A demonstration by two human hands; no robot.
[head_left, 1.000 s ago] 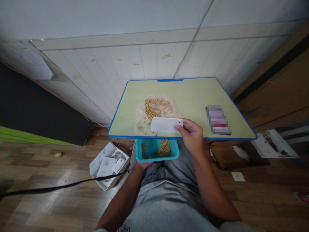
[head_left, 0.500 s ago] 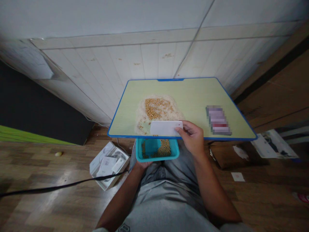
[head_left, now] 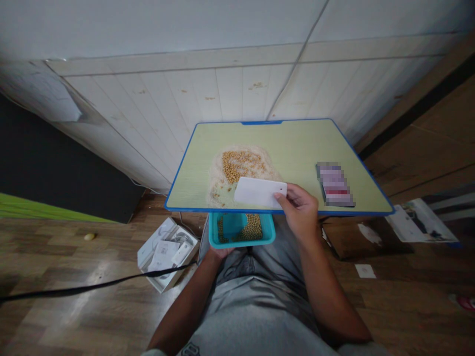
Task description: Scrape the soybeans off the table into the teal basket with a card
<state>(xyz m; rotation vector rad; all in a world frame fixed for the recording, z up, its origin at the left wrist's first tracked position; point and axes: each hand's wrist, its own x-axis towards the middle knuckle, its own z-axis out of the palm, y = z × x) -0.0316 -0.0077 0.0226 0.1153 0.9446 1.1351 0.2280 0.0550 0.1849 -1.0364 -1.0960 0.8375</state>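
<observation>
Gripped by its right end, a flat white plastic scraper [head_left: 258,192] is in my right hand [head_left: 301,210], thumb on top, over the near part of the table. Just beyond its edge lies a pile of yellow soybeans [head_left: 232,168] mixed with white rice grains [head_left: 256,149]. Under the table's front edge, my left hand [head_left: 221,251] holds a turquoise plastic basket [head_left: 243,244] from below, its fingers mostly hidden. More soybeans [head_left: 253,227] lie in the basket, mainly on the right side.
The pale green table [head_left: 297,138] has a blue rim and stands against a white panelled wall [head_left: 166,94]. A phone with a blurred screen [head_left: 335,184] lies on its right. An open white box [head_left: 163,254] sits on the floor at left, and a brown carton [head_left: 365,240] at right.
My right hand has moved the white scraper slightly right and away from the table's front edge, tilting it a little. The basket and left hand stay in place.
</observation>
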